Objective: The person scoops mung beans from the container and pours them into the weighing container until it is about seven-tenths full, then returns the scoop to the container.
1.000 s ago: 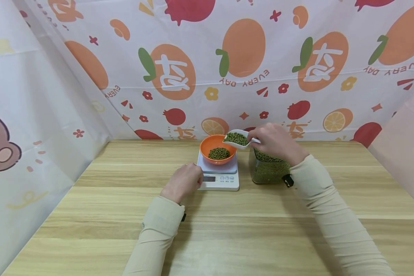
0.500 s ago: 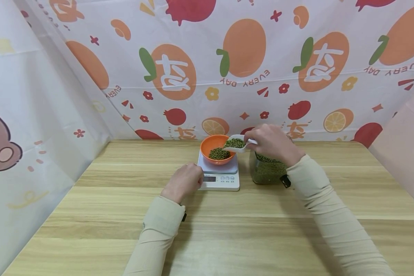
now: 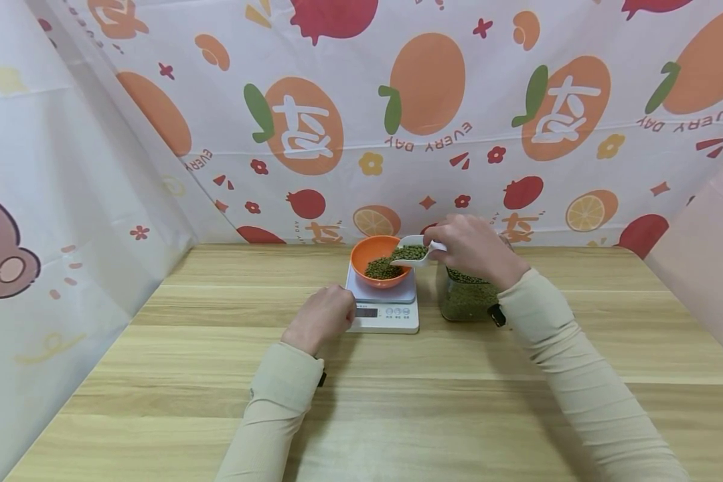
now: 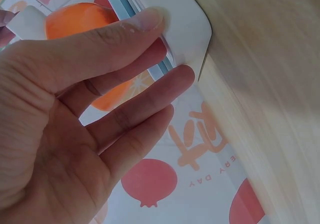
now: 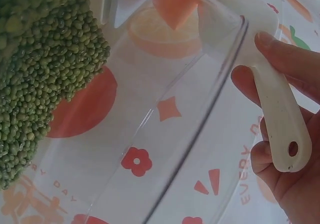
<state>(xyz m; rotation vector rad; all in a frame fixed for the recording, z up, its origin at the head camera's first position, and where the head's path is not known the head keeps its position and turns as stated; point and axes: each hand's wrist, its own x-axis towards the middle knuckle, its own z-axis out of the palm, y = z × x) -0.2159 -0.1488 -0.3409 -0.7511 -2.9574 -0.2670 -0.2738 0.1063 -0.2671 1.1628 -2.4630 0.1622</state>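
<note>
- From my remote feed, the right hand [image 3: 466, 244] grasps the white scoop [image 5: 282, 119], its green beans [image 3: 410, 252] over the orange bowl [image 3: 367, 250] to that hand's left.
- Below it I see the clear container [image 3: 466, 301].
- The left hand [image 3: 324, 314], fingers loosely extended, touches the scale [image 3: 391, 328] at its right.

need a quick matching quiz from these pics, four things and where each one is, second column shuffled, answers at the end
1. bowl
2. scoop
3. scale
4. box

A. standing right of the scale
B. in the right hand
C. on the scale
D. under the bowl

Pairs: 1-C, 2-B, 3-D, 4-A
</note>
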